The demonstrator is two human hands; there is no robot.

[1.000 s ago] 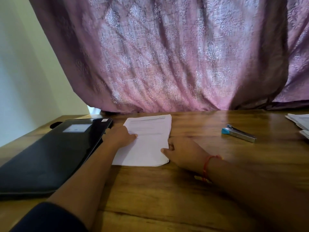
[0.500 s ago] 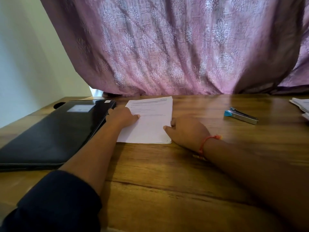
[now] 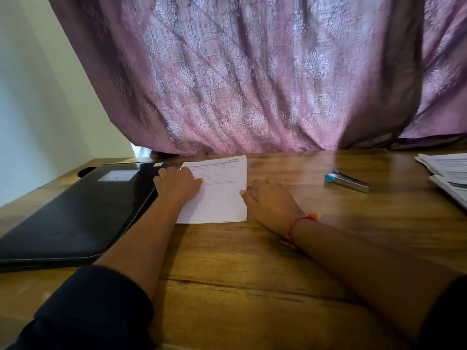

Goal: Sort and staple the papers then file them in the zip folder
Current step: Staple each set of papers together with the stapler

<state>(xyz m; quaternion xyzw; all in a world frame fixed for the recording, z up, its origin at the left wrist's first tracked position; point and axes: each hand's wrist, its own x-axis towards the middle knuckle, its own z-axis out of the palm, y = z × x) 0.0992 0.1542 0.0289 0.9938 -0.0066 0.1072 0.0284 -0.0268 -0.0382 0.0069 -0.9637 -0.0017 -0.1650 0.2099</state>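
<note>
1. Head view: a set of papers (image 3: 222,195) is laid flat on the wooden surface (image 3: 252,261), just beside the black zip folder (image 3: 75,210).
2. The left hand (image 3: 179,184) is rested on the papers' left edge, fingers relaxed.
3. The right hand (image 3: 270,200) is placed at the right edge, thumb touching the sheet; fingers loosely spread.
4. A stapler (image 3: 347,180) is located well to the right, near further paper stacks (image 3: 447,173).

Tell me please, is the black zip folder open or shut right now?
Shut: the zip folder lies flat and closed on the table.
</note>
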